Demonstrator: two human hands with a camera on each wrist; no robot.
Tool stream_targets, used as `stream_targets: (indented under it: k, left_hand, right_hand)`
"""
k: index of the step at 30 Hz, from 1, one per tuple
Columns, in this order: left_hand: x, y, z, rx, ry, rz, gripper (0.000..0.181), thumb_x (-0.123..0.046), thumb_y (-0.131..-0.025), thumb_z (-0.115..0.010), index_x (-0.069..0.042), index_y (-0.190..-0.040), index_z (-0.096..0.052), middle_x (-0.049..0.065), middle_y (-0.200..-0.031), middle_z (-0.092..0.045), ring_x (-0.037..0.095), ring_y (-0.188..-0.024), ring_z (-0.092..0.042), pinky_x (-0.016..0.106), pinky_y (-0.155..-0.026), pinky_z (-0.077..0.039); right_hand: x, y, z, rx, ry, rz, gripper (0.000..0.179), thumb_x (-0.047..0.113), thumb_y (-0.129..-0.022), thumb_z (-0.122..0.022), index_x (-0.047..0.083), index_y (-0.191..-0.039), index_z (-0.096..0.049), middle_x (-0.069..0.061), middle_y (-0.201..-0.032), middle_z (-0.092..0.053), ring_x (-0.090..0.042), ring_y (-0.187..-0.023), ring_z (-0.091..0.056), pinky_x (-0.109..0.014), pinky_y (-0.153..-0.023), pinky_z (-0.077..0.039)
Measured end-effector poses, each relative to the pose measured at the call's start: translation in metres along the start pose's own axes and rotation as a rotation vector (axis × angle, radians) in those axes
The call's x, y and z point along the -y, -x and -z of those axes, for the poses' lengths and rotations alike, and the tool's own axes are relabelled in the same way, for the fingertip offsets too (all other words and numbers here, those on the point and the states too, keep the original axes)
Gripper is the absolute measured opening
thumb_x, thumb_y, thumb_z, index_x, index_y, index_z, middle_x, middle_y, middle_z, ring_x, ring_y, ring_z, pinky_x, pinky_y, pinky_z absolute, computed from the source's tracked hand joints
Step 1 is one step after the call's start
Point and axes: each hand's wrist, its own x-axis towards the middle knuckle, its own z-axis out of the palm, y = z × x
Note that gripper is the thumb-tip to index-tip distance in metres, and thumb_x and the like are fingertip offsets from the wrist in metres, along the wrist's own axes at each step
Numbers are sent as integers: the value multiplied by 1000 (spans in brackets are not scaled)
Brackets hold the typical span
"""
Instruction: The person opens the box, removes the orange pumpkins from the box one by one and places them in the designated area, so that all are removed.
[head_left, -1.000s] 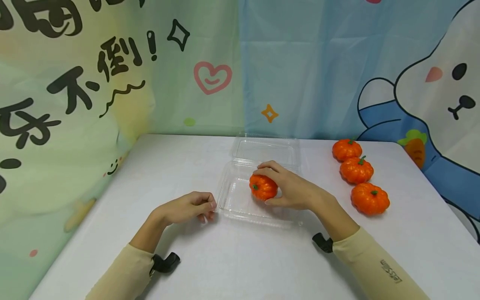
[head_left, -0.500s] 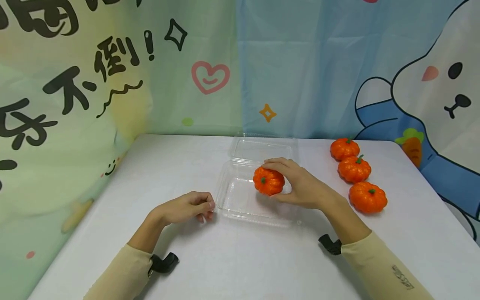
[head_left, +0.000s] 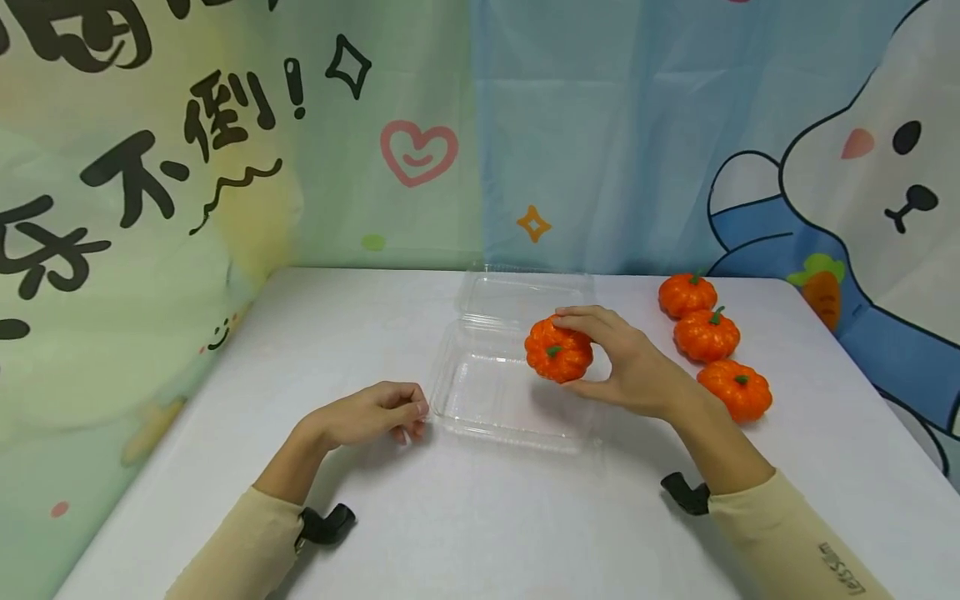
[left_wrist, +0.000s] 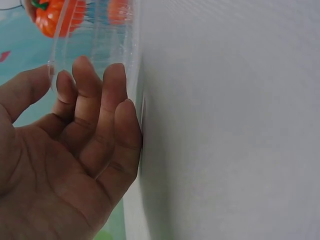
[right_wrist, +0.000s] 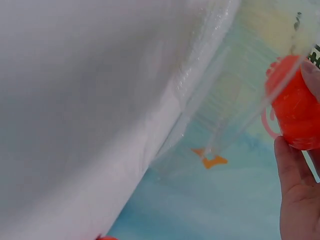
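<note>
My right hand (head_left: 626, 358) grips a small orange pumpkin (head_left: 558, 350) with a green stem, fingers over its top and thumb below. The pumpkin is held up over the clear plastic clamshell box (head_left: 480, 392), which lies open on the table. In the right wrist view, the fingers curve round the pumpkin (right_wrist: 295, 105). My left hand (head_left: 375, 415) is at the box's near left corner. In the left wrist view, thumb and forefinger of that hand (left_wrist: 75, 145) pinch the rim of the box (left_wrist: 60, 45); the other fingers are curled loosely.
Several things stand at the table's right: a back pumpkin (head_left: 687, 295), a middle pumpkin (head_left: 707, 335) and a front pumpkin (head_left: 738, 390), in a row. The box's lid (head_left: 525, 298) lies flat behind its base. A printed curtain (head_left: 570, 142) hangs behind the white table (head_left: 480, 517).
My right hand has lifted the pumpkin up from the box's base and carried it to the right and toward the back. The left hand stays in place at the box's corner.
</note>
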Motion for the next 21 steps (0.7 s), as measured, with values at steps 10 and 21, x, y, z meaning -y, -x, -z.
stream_targets:
  k: [10,21]
  left_hand:
    - [0,0,-2,-5,16,0,24,-18,-107,-53,5,-102,-57,15,-94,-64,25,-91,-62,32,-79,-57]
    - [-2,0,-2,-4,4,5,24,-19,-107,-54,4,-102,-58,14,-93,-65,25,-91,-63,33,-80,-57]
  right_hand:
    - [-6,13,19,-56,63,28,80,13,-71,-95,10,-142,-57,-10,-144,-55,-25,-128,-55,-10,-110,-33]
    - [-7,39,37,-101,82,-30,84,10,-64,-98,11,-139,-61,-8,-143,-57,-20,-123,-59,-7,-104,-38]
